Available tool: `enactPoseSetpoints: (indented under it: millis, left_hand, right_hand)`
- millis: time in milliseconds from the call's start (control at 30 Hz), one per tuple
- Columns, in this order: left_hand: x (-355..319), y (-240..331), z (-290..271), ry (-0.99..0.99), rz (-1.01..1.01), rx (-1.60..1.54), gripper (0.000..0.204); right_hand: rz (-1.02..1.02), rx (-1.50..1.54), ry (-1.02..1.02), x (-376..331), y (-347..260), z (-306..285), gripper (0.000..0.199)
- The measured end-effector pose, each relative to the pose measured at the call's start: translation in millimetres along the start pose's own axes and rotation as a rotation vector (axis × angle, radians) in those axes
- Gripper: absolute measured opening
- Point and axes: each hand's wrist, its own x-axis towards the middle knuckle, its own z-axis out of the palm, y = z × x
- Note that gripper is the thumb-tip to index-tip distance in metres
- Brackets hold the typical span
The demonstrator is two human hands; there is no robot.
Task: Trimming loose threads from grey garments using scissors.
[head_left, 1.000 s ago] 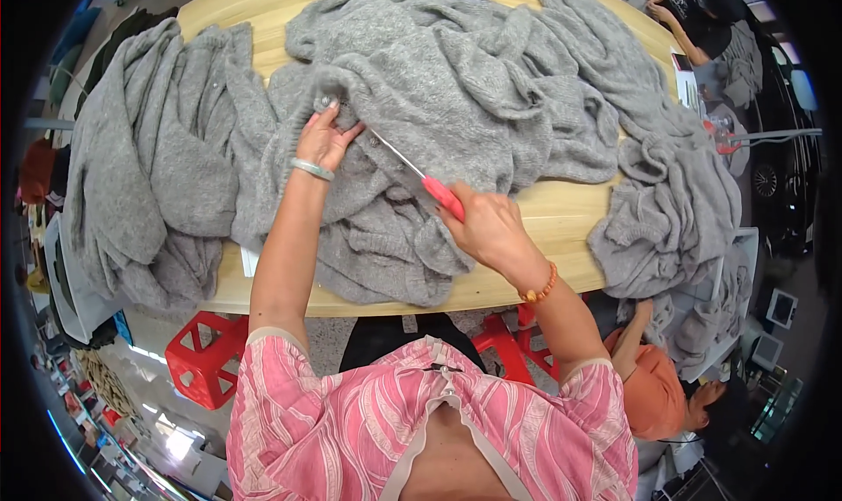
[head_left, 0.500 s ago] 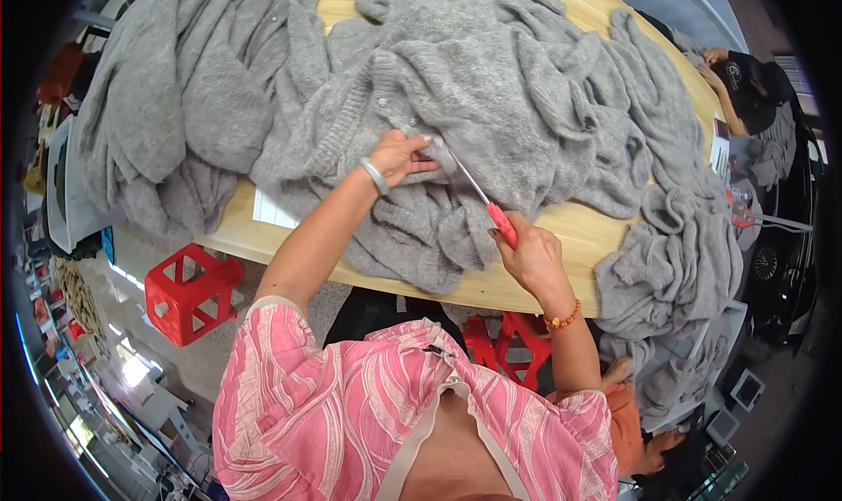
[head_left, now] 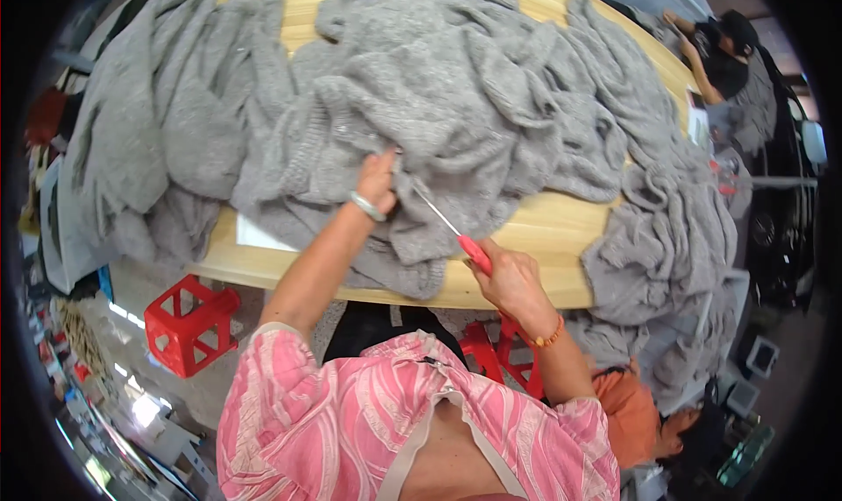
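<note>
Grey knitted garments lie heaped over the wooden table, and my hands are at a ribbed grey sweater [head_left: 421,106] in the middle of the pile. My left hand [head_left: 378,185], with a pale bangle at its wrist, is closed on a fold of that knit; its fingertips are blurred and partly covered. In my right hand [head_left: 516,280], fingers wrap round the red handle of a tool [head_left: 474,254] with a thin metal shaft. The shaft slants up and left to the knit just beside my left hand. Its tip is too blurred to make out.
Beneath the pile is the table [head_left: 553,238], with white paper [head_left: 261,232] near its front edge. Red plastic stools [head_left: 190,326] stand below. More grey knitwear [head_left: 658,255] hangs at the right end. One person [head_left: 728,49] is far right, another in orange [head_left: 624,418] nearer.
Both hands have come a little nearer to me, the tool moving along in my right hand. My left hand has turned, and its fingers show less. The whole view has shifted slightly.
</note>
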Motion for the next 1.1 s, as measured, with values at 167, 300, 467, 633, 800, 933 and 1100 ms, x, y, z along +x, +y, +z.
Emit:
enactPoseSetpoints:
  millis: [167,300,467,633,800,933,1100]
  left_hand:
    - [-21.0,-24.8,-11.4,0.058,-0.042,0.216,0.027]
    - [-76.8,28.0,-33.9,-0.084,0.126,1.313,0.024]
    - [-100.0,92.1,-113.9,0.433,0.655,1.787,0.041]
    - [-89.3,109.5,-128.6,0.262,0.500,1.432,0.062]
    - [-67.6,147.0,-170.0,0.266,0.786,2.022,0.040]
    - [-55.2,182.1,-132.9,0.318,0.445,1.521,0.027]
    - [-32.2,172.3,-110.3,0.083,0.489,1.476,0.028]
  right_hand:
    - [0.017,0.112,0.003,-21.8,4.7,-15.9,0.022]
    - [0.071,0.122,0.059,-24.5,25.5,-4.5,0.023]
    - [0.092,0.096,0.012,-9.8,24.8,3.4,0.024]
    - [0.075,0.112,0.031,10.3,6.0,-5.4,0.022]
    - [-0.104,0.240,0.171,62.6,-41.3,-4.0,0.025]
    - [-0.325,0.286,0.232,137.1,-111.8,-15.6,0.040]
    - [-0.314,0.213,0.211,246.5,-135.4,33.3,0.031]
